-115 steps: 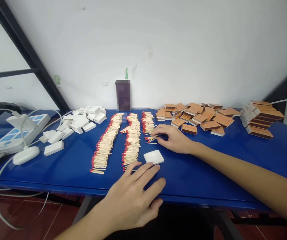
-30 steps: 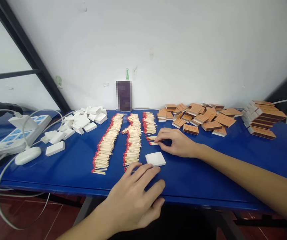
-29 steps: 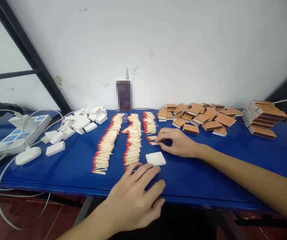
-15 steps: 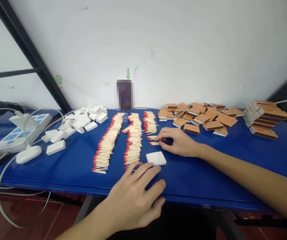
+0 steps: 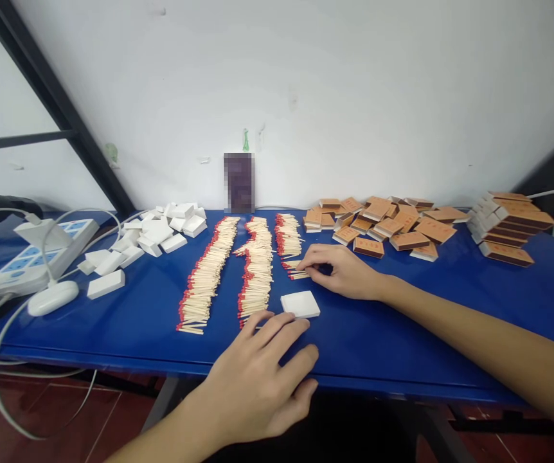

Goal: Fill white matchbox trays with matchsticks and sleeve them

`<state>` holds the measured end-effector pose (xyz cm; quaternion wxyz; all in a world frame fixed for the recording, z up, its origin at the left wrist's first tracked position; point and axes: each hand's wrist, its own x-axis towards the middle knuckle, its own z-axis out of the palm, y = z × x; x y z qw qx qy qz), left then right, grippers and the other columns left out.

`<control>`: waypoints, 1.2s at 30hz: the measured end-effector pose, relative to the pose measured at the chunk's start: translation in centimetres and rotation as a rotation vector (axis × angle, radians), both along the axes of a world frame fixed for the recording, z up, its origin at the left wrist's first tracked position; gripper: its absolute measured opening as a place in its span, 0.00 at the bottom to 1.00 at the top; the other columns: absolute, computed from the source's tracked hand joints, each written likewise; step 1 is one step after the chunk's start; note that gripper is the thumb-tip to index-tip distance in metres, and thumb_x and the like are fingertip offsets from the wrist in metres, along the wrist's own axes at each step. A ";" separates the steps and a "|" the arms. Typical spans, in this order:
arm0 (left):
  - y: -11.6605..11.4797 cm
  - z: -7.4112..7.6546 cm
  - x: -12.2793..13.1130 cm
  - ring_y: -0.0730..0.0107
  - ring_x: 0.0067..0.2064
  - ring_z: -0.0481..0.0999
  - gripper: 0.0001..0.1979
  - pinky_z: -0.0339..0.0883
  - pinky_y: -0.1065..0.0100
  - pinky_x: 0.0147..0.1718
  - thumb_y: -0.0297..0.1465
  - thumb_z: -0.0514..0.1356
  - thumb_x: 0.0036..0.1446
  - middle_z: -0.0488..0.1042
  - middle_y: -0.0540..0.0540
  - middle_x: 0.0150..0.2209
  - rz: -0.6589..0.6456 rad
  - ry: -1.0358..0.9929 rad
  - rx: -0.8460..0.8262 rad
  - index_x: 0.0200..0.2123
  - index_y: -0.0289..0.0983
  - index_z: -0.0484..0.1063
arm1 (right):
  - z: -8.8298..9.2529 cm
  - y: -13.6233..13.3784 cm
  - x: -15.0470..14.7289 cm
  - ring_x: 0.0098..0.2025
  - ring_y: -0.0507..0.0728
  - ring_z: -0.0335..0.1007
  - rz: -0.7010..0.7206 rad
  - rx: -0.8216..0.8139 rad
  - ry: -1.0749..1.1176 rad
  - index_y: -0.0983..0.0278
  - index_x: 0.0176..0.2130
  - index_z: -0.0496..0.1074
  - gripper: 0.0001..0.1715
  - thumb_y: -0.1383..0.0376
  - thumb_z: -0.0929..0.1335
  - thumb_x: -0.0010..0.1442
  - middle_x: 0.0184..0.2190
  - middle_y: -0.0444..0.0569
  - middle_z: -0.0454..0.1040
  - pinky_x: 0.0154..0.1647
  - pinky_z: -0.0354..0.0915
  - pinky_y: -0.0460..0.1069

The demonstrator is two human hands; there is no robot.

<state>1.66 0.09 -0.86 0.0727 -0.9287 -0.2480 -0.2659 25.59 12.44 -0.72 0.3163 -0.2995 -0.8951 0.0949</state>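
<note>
Three columns of red-tipped matches lie on the blue table: a left column (image 5: 207, 276), a middle column (image 5: 258, 263) and a shorter right column (image 5: 288, 235). Below the right column, my right hand (image 5: 337, 270) pinches the tail ends of a few matches (image 5: 296, 272) lying on the tabletop, their red heads pointing left. My left hand (image 5: 270, 376) hovers or rests at the table's front edge, fingers spread and holding nothing. Its fingertips are close to a white matchbox tray (image 5: 301, 304) and cover the lower end of the middle column. Whether they touch the tray, I cannot tell.
White matchbox pieces (image 5: 156, 231) are heaped at the left, beside a power strip (image 5: 40, 254) with cables. Orange matchbox sleeves (image 5: 378, 225) are piled at the back right, near stacked matchboxes (image 5: 513, 225). A blurred dark rectangle (image 5: 239, 183) leans on the wall.
My right fingers have shifted slightly, and the matches under them now sit closer together, near the ones above. My left hand and the white tray are almost unchanged.
</note>
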 end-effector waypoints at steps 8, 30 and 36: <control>0.0 0.1 0.0 0.55 0.55 0.73 0.11 0.66 0.53 0.54 0.31 0.58 0.62 0.75 0.40 0.52 0.002 0.002 0.007 0.46 0.36 0.73 | 0.0 0.1 0.0 0.33 0.53 0.71 0.014 -0.014 -0.003 0.62 0.39 0.79 0.14 0.73 0.65 0.61 0.33 0.48 0.74 0.33 0.67 0.47; 0.0 0.1 0.0 0.54 0.55 0.73 0.10 0.66 0.53 0.54 0.31 0.57 0.62 0.75 0.40 0.52 -0.001 0.000 0.000 0.46 0.36 0.73 | 0.2 0.0 0.1 0.35 0.54 0.70 0.023 0.013 -0.066 0.61 0.43 0.80 0.17 0.73 0.64 0.62 0.34 0.49 0.73 0.36 0.67 0.49; 0.0 0.1 0.0 0.54 0.55 0.72 0.10 0.66 0.53 0.54 0.31 0.57 0.62 0.75 0.40 0.52 -0.001 0.005 -0.002 0.46 0.36 0.73 | 0.3 -0.1 0.1 0.36 0.54 0.70 0.034 0.011 -0.075 0.61 0.43 0.80 0.17 0.73 0.65 0.62 0.34 0.49 0.73 0.37 0.67 0.49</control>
